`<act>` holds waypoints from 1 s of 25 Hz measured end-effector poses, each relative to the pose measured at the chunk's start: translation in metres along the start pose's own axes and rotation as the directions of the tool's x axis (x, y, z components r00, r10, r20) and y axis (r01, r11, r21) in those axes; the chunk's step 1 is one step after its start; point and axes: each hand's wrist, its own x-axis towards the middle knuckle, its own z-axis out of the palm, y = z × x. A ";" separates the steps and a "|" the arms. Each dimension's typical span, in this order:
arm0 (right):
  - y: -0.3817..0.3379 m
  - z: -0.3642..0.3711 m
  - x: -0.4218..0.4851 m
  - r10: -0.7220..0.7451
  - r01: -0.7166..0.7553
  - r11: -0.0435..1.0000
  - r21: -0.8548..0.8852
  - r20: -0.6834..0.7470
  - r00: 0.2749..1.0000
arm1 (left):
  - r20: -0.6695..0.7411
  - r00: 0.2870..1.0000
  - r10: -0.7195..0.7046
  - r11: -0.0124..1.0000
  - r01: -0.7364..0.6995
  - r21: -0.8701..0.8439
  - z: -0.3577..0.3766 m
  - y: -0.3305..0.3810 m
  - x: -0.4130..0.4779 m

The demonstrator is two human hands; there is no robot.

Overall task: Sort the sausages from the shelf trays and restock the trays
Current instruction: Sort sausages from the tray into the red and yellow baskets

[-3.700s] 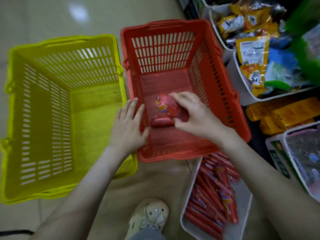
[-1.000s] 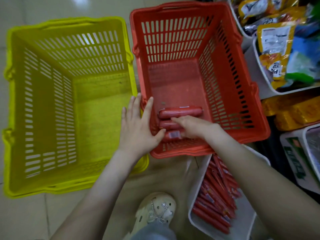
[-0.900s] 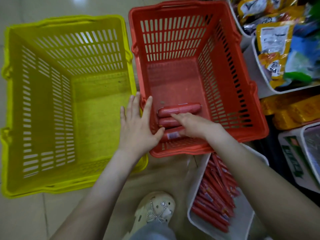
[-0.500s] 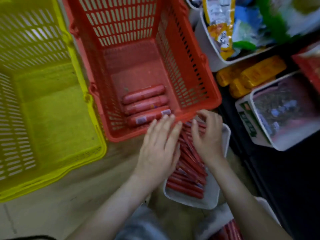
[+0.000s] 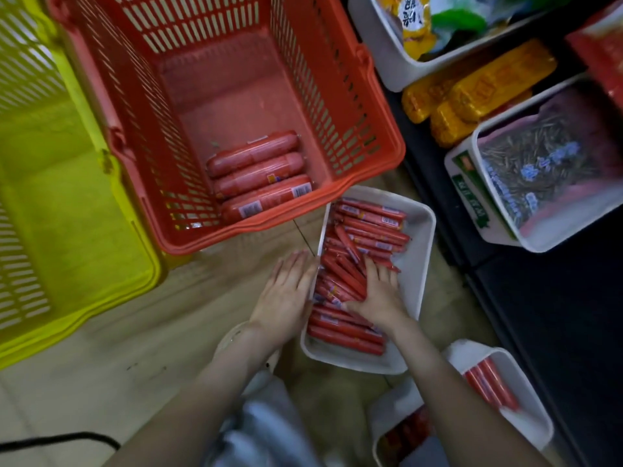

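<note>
Beige tiled floor (image 5: 168,332) carries everything: a yellow slotted plastic basket (image 5: 67,230) at the left, a red slotted plastic basket (image 5: 354,183) beside it, and a white rectangular plastic tray (image 5: 419,264) at the red basket's near right corner. Thin red plastic-cased sausage sticks (image 5: 371,227) fill the tray, crisscrossed toward its far end and in neater rows at its near edge. Three thick red sausages (image 5: 256,170) lie side by side against the red basket's near wall. The left hand (image 5: 286,291) rests flat, fingers straight and together, along the tray's left rim. The right hand (image 5: 379,291) lies palm-down on the pile near the tray's middle, fingers straight and a little spread; nothing looks pinched. The sticks look light, fairly stiff and slick, so they will likely roll and slip. Gathering a bundle across their middles seems surest. Several show a pale label patch.
</note>
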 end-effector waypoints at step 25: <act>-0.043 -0.088 -0.087 -0.069 -0.012 0.702 0.712 0.084 0.994 | 0.202 0.965 -0.166 0.709 0.259 -0.656 -0.137 0.036 -0.037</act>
